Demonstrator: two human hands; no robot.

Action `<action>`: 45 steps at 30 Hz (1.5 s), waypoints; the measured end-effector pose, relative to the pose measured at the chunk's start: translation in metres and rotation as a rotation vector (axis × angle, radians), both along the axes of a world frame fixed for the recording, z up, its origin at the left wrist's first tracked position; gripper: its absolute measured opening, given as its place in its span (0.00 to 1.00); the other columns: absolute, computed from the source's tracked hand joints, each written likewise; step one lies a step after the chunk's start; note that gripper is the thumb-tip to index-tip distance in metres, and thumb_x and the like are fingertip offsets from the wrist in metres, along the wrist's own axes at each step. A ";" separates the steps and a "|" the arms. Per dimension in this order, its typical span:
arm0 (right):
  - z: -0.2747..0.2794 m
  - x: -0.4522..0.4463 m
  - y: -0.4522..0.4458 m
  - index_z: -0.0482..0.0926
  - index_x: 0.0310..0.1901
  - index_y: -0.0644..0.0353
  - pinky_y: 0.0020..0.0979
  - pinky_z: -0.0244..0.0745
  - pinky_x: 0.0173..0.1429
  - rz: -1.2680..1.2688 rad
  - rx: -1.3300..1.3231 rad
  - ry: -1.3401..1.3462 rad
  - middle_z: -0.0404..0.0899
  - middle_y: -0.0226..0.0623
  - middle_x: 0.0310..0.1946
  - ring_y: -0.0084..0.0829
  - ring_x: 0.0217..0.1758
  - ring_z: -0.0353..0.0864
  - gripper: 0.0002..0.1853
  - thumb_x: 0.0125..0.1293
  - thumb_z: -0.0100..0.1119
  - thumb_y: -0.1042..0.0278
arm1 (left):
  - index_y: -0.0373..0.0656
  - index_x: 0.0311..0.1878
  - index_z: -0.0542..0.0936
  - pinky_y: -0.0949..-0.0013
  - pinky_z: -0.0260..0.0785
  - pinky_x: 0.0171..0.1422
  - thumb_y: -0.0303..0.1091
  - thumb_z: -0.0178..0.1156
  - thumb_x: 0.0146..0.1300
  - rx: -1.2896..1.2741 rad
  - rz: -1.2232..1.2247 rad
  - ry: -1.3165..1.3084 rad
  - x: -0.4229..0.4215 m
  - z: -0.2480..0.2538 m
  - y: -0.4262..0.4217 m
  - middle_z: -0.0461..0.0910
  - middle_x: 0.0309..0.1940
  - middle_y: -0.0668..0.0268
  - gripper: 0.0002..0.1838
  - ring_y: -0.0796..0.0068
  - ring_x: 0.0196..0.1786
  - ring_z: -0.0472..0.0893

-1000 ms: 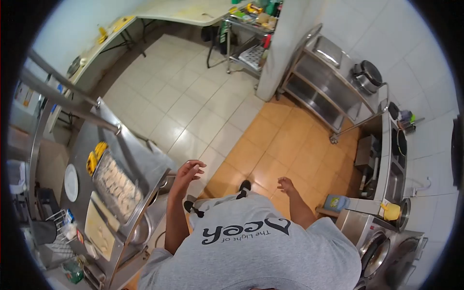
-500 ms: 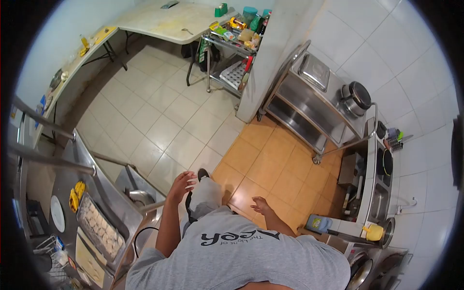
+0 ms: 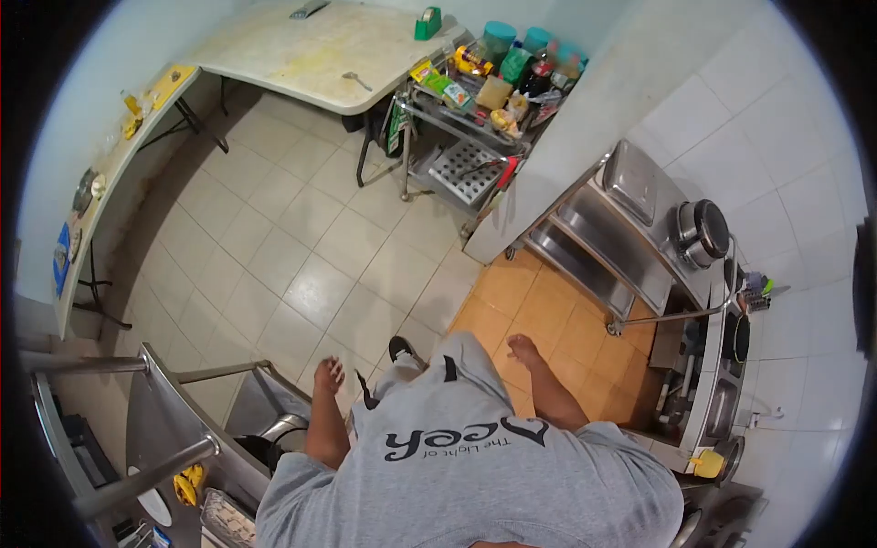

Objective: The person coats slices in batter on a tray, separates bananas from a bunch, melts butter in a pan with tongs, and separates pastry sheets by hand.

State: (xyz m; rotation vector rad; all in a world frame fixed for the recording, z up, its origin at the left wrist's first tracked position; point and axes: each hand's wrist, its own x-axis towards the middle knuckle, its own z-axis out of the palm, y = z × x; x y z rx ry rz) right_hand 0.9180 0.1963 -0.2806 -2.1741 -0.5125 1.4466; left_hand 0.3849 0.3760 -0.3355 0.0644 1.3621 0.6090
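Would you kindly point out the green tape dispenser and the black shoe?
Green tape dispenser [image 3: 427,26]: head view, on the middle of its body.
Black shoe [image 3: 400,346]: head view, on the dark upper.

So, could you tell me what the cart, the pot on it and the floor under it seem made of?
The cart looks like brushed stainless steel: grey, softly reflective. The pot seems polished metal, with bright highlights. The floor is probably glazed ceramic: orange squares, grout lines, slight shine.

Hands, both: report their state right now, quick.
Left hand: open, fingers loosely bent, holding nothing visible.
Right hand: nothing visible in it; open or closed, cannot tell.
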 end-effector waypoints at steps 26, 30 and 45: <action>0.017 -0.030 0.611 0.73 0.48 0.45 0.33 0.67 0.46 0.454 -0.120 0.270 0.77 0.24 0.42 0.26 0.40 0.79 0.12 0.63 0.54 0.59 | 0.53 0.48 0.72 0.61 0.65 0.46 0.44 0.52 0.59 -0.130 0.582 0.467 0.023 0.069 0.222 0.74 0.50 0.72 0.15 0.71 0.47 0.74; 0.020 -0.109 0.685 0.73 0.47 0.47 0.33 0.69 0.45 0.541 -0.118 0.263 0.77 0.25 0.42 0.27 0.39 0.80 0.12 0.63 0.54 0.59 | 0.52 0.42 0.74 0.60 0.66 0.47 0.43 0.54 0.57 -0.299 1.031 0.156 -0.022 0.038 0.246 0.75 0.44 0.74 0.11 0.72 0.44 0.75; 0.013 -0.324 0.908 0.74 0.44 0.51 0.21 0.62 0.20 0.671 -0.025 0.169 0.76 0.27 0.39 0.28 0.32 0.82 0.08 0.64 0.51 0.66 | 0.55 0.48 0.73 0.63 0.63 0.53 0.45 0.53 0.60 0.153 0.862 0.189 -0.329 0.108 0.622 0.75 0.47 0.76 0.14 0.74 0.49 0.69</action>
